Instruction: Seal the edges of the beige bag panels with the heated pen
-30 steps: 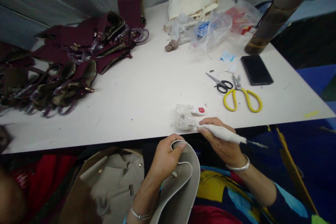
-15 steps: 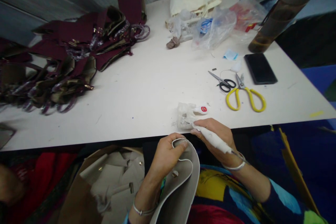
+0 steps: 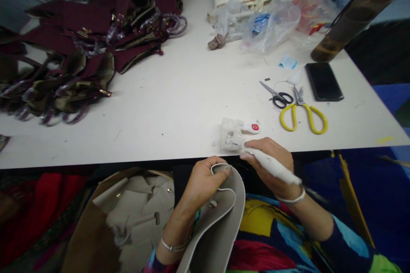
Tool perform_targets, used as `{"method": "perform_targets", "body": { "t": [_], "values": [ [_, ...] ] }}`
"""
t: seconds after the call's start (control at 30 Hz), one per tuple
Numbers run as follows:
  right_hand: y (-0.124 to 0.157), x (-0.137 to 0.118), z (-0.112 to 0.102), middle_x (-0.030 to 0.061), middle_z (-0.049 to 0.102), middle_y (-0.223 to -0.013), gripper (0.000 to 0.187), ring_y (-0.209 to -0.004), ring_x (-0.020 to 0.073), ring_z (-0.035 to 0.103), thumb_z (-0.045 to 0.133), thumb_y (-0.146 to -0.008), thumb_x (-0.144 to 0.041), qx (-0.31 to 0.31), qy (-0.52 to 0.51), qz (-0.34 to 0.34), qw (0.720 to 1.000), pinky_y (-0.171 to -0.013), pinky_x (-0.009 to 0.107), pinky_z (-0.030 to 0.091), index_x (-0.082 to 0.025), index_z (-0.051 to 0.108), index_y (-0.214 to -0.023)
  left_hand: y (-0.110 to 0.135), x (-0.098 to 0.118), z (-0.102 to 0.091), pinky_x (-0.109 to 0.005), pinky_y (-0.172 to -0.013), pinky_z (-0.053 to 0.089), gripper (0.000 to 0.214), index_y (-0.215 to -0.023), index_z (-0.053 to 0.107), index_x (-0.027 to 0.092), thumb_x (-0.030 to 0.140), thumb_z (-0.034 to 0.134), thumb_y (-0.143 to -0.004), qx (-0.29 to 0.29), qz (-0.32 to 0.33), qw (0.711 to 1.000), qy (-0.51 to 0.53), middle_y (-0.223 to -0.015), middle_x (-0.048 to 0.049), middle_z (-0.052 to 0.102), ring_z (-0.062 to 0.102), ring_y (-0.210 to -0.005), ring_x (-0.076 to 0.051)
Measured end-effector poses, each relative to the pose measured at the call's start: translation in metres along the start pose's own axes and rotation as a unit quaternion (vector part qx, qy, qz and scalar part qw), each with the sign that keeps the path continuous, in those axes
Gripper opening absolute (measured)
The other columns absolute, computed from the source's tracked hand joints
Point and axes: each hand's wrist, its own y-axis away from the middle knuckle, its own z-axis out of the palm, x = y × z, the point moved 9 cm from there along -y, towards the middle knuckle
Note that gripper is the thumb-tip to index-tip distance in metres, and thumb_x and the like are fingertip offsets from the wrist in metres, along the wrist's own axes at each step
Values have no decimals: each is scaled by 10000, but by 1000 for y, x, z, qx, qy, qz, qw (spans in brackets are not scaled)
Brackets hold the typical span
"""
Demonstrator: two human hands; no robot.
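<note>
My left hand point(image 3: 205, 183) pinches the upper edge of a light grey bag piece point(image 3: 235, 209) between thumb and fingers. The piece is curved open, its pale edges folded round, with a small metal snap on the inner flap. My right hand point(image 3: 272, 160) is closed round a white-wrapped, pen-like tool point(image 3: 272, 164), which slants down toward my wrist. Its front end is at a whitish, lumpy pad point(image 3: 230, 134) on the table's front edge; whether it touches is hard to tell. A white strip with a red label point(image 3: 254, 127) sticks out from the pad.
Maroon bags point(image 3: 92, 47) are piled at the table's left. Black scissors point(image 3: 277, 95), yellow-handled snips point(image 3: 304, 113), a phone point(image 3: 324, 82) and a tall bottle point(image 3: 339, 25) stand or lie at the right. Below, a carton point(image 3: 86, 222) holds several grey pieces point(image 3: 137, 209).
The view has shifted slightly, so things on the table appear higher and the right-hand items farther right. Both hands keep their grips and nearly the same places.
</note>
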Motion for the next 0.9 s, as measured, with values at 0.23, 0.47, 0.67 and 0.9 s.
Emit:
{"method": "perform_targets", "body": {
  "t": [0.23,0.47,0.67,0.9],
  "values": [
    [25,31,25,5,685,-749,193,-669,161,646,610,-1031,-351,-61,-265,215,938,-605,282,500,-194,675,-938,2,3,7,-279,-717,460,127,-840,772,175,278,730,-777,-33,13,999,-5,-787,-17,747,639,-745,-183],
    [34,37,32,-6,673,-752,202,-686,147,630,632,-1020,-374,-55,-290,255,921,-634,268,476,-196,672,-934,4,4,11,-284,-702,457,151,-844,776,168,285,723,-765,-42,7,999,-6,-804,-25,755,645,-751,-192],
    [34,35,29,-14,663,-743,193,-672,143,619,633,-1017,-373,-78,-270,241,929,-650,272,467,-202,664,-933,4,6,13,-289,-726,456,131,-806,765,167,277,724,-748,-39,17,999,22,-785,-23,743,629,-745,-183],
    [20,25,27,-19,613,-739,220,-686,140,579,590,-1032,-345,-138,-205,174,953,-684,283,439,-202,637,-872,4,0,18,-279,-660,426,161,-729,738,151,306,750,-686,-38,-10,996,77,-670,-12,675,558,-648,-156]
  ]
}}
